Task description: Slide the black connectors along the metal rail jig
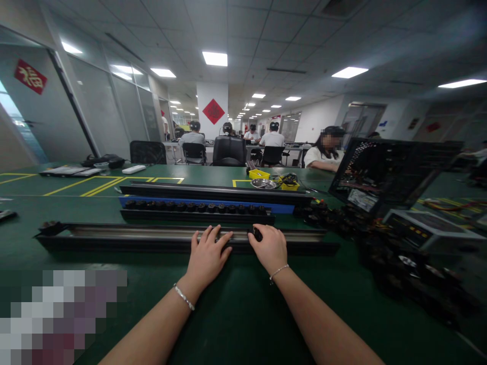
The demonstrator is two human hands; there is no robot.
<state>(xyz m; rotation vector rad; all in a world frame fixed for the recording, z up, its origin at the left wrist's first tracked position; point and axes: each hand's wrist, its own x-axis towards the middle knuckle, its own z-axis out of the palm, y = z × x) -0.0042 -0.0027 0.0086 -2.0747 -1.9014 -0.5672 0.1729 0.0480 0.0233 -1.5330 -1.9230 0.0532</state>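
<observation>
A long black channel with a pale inner strip lies across the green table. My left hand rests on the middle of the channel, its fingers spread and nothing in them. To its right, my right hand pinches a small black part between thumb and fingers, at the channel's inner strip. Behind the channel stands a black rail carrying a row of several round black parts.
Another long black rail lies farther back, beside a blue strip. Dark round parts and a metal box crowd the right side, near an open black case. Yellow trays and a round metal dish sit beyond.
</observation>
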